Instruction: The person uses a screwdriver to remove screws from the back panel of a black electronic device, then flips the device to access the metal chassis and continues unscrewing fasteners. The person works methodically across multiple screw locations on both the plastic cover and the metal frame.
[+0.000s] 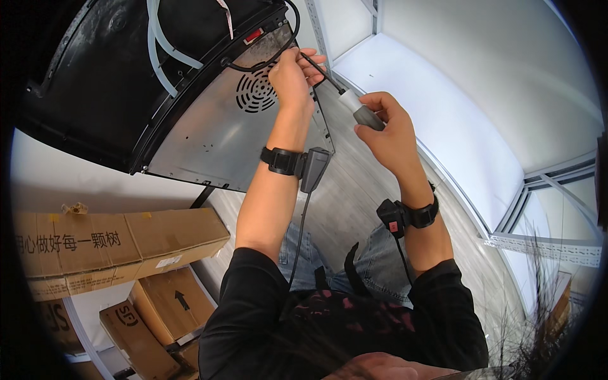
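My right hand (392, 130) is closed round the grey and white handle of a screwdriver (362, 111). Its dark shaft slants up and to the left, and the tip ends at the fingers of my left hand (292, 82). Those fingers are curled with thumb and forefinger close together; whatever they pinch is hidden. My left hand is in front of the right edge of a bare metal panel (209, 136), beside a round pattern of vent slots (256, 90). This panel belongs to a large black-framed appliance. A black cable (253, 67) loops just above my left wrist.
Two pale hoses (158, 47) hang over the black side (76, 101) of the appliance, near a red part (253, 36). Cardboard boxes (180, 239) are stacked at the lower left. On the right stands a white metal-framed shelf unit (430, 114). Each wrist wears a strapped device with a cable.
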### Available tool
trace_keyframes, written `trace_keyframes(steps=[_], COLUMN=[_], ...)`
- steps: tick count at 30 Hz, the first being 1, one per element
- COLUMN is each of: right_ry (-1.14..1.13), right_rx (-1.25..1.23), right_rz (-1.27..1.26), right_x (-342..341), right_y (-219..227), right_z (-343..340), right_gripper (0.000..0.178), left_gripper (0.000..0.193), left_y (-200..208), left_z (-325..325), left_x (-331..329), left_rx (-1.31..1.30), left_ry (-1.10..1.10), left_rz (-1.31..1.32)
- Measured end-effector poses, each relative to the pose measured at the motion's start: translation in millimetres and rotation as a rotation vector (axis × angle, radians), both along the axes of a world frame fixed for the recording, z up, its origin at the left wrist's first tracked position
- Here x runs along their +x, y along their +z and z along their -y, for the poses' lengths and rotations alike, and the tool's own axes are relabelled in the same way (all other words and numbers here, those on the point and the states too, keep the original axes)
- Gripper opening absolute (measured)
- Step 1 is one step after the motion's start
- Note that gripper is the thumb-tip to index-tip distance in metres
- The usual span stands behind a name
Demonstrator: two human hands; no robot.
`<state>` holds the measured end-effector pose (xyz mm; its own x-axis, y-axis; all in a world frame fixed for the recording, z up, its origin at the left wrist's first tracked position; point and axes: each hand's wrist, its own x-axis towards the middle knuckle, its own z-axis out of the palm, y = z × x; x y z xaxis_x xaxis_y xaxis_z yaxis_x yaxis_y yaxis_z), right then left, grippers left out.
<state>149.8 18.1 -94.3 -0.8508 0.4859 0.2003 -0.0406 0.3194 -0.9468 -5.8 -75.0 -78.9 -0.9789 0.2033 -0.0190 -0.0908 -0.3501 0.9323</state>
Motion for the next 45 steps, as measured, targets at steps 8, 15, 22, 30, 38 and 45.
trace_keyframes(steps=[8,15,22,30,38,45], right_ry=[-0.001,-0.004,-0.010,-0.021,0.021,-0.007], right_rx=[-0.020,0.003,0.011,-0.004,0.087,-0.247], right_rz=[0.010,-0.018,-0.012,0.027,0.096,0.167], right_x=[-1.8,-2.7,-3.0,4.3,15.6,33.1], right_y=[-0.8,-0.7,-0.6,-1.2,-2.5,-8.5], right_z=[-0.1,2.1,3.3,-1.0,-23.0,-73.1], right_gripper=[0.038,0.038,0.038,0.038,0.035,0.033], left_gripper=[0.032,0.031,0.030,0.034,0.033,0.028], left_y=[4.4,2.0,2.4,2.2,-34.7,-99.2], left_z=[1.2,0.6,-1.2,-2.1,8.3,-13.7], left_x=[0.4,-1.7,-0.6,9.7,8.6,32.0], left_rx=[0.071,0.048,0.049,0.046,0.102,-0.134], left_ry=[-0.069,-0.058,-0.024,-0.068,-0.207,-0.343], left_rz=[0.080,0.062,0.057,0.058,0.117,0.114])
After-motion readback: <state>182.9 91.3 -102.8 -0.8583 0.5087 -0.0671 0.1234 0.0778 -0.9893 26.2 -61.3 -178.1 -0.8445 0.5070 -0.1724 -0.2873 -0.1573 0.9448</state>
